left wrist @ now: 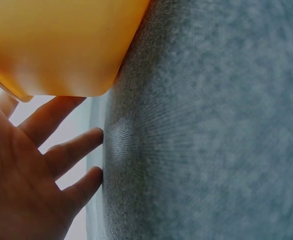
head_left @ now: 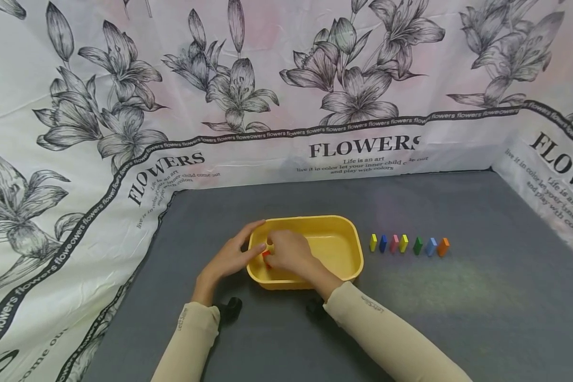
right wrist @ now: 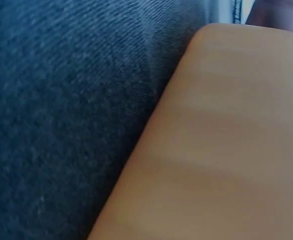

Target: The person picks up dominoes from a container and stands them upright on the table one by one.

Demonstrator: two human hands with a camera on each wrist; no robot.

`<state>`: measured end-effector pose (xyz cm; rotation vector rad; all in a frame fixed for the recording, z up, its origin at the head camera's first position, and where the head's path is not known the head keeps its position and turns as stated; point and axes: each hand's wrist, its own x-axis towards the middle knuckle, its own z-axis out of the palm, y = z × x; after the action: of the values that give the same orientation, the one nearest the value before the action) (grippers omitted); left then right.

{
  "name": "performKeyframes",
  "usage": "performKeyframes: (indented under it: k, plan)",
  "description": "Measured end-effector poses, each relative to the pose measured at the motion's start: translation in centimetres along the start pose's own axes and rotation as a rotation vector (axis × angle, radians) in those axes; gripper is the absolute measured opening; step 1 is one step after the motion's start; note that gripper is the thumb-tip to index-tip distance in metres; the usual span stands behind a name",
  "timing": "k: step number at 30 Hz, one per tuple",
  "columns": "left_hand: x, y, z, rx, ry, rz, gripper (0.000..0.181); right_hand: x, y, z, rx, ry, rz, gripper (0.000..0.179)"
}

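Observation:
A yellow plastic tray (head_left: 324,249) lies on the grey surface in the head view. My right hand (head_left: 288,252) reaches inside its left end, fingers bent, and pinches a small red block (head_left: 266,257), which the fingers partly hide. At the tray's left rim is my left hand (head_left: 234,254), its thumb over the rim and its other fingers outside. The left wrist view shows the left hand (left wrist: 36,160) with fingers spread and fairly straight, touching the tray's wall (left wrist: 71,50). The tray's outer wall (right wrist: 211,150) fills much of the right wrist view.
Right of the tray stands a row of several small upright blocks, from a yellow one (head_left: 373,243) through blue, pink and green to an orange one (head_left: 443,247). A flower-printed cloth (head_left: 277,95) borders the surface at the back and sides.

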<state>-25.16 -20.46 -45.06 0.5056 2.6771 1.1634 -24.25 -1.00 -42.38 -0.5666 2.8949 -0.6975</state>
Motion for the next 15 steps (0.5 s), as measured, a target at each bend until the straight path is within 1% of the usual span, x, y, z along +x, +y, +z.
performKeyframes:
  k: [4,10,15]
  plan:
    - [0.1,0.04,0.05,-0.001,-0.001,0.012,0.063,0.4,-0.02,0.4,-0.022,0.0,0.008,0.02]
    - [0.14,0.02,0.09,0.0,0.004,0.002,0.063,0.57,-0.27,0.57,-0.047,-0.007,0.004,0.027]
    - [0.14,-0.1,0.1,0.005,0.004,0.005,0.064,0.84,-0.44,1.02,-0.083,-0.009,-0.001,0.028]
